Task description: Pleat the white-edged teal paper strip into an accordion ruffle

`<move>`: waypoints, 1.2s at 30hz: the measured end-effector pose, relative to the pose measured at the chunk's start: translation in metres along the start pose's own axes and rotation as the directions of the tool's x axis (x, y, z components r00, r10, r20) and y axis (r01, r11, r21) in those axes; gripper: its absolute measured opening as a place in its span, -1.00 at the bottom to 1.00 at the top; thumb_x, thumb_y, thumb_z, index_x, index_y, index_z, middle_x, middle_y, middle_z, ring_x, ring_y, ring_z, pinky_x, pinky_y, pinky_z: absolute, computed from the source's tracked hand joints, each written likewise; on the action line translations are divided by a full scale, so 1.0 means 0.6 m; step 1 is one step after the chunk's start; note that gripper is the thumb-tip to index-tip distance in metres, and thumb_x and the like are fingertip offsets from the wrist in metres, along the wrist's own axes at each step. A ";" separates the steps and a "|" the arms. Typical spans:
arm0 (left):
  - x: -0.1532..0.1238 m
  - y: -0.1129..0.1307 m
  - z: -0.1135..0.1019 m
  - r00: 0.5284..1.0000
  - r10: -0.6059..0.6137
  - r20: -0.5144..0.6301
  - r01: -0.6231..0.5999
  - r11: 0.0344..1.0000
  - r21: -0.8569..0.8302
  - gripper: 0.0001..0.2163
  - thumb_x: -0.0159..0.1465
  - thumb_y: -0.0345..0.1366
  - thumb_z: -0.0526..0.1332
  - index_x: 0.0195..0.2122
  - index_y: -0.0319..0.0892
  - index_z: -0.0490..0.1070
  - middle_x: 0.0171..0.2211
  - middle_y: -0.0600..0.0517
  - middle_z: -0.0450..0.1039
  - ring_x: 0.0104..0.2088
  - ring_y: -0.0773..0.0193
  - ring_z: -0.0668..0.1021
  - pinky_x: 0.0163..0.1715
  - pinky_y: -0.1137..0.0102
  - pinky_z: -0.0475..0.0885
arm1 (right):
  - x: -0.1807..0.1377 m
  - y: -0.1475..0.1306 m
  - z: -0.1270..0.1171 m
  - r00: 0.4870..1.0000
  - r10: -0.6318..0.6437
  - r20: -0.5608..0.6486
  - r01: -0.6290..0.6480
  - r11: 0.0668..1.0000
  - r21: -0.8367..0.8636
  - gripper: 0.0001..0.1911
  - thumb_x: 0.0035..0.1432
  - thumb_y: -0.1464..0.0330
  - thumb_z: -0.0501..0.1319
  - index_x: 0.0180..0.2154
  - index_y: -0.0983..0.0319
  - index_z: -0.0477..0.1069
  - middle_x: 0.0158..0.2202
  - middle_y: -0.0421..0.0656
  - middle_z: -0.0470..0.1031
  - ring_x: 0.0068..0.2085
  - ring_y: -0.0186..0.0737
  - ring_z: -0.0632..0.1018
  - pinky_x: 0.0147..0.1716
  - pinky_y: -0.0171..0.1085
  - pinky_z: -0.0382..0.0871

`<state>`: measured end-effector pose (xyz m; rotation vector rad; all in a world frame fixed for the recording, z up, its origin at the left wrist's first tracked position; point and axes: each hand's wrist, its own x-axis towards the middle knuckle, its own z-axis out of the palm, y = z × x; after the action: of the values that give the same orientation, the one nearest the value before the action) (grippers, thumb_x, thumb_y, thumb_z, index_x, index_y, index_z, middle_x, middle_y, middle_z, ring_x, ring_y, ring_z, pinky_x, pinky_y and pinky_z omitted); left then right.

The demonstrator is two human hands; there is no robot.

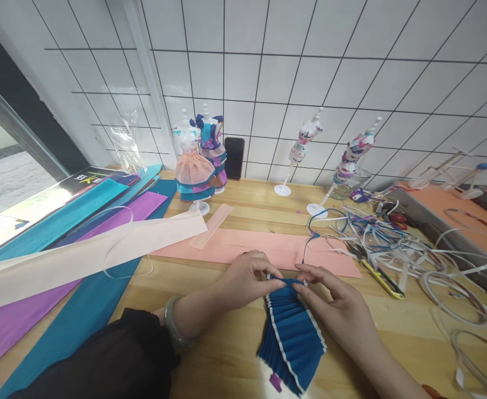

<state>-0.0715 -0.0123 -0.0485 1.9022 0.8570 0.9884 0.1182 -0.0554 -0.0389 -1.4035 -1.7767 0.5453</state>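
Note:
A blue pleated piece of fabric or crepe paper with white edging, shaped like a small doll skirt [295, 327], hangs between my two hands above the wooden table. My left hand [249, 280] pinches its narrow gathered top edge from the left, thumb against fingers. From the other side my right hand [332, 293] grips the same edge between thumb and fingertips. The skirt fans out downward toward me, and a small purple scrap [275, 382] shows under its lower tip. Just beyond my hands lies a flat peach strip [243, 246].
Long teal [81, 310], purple and cream strips [143, 238] cover the left side. Two dressed doll forms [193, 172] and a phone [234, 158] stand by the tiled wall, two more forms [353, 158] to the right. Tangled ribbon [376, 238] and a yellow cutter [382, 280] lie right.

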 end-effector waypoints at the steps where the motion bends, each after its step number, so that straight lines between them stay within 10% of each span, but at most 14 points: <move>1: 0.000 0.000 0.000 1.000 -0.006 -0.008 0.006 1.000 -0.007 -0.87 0.05 -0.26 0.29 -0.42 -0.22 0.51 -0.51 0.01 0.40 -0.46 0.35 0.42 -0.44 0.48 0.32 | 0.000 0.001 -0.001 1.000 0.006 -0.005 -0.006 1.000 -0.001 -0.73 0.01 0.27 0.22 -0.20 0.18 0.46 -0.40 -0.16 0.51 -0.34 -0.21 0.53 -0.29 -0.26 0.44; 36: 0.002 0.005 0.000 0.989 -0.148 0.022 0.148 0.988 -0.045 -0.86 0.07 -0.28 0.26 -0.46 -0.27 0.50 -0.49 0.01 0.40 -0.48 0.37 0.43 -0.45 0.50 0.32 | 0.004 0.013 -0.007 1.000 0.013 -0.009 -0.012 0.996 0.091 -0.81 -0.02 0.32 0.27 -0.30 0.19 0.51 -0.41 -0.13 0.55 -0.36 -0.20 0.56 -0.35 -0.26 0.47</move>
<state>-0.0703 -0.0127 -0.0456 1.7780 0.9420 0.8922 0.1262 -0.0516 -0.0415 -1.3532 -1.7149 0.6181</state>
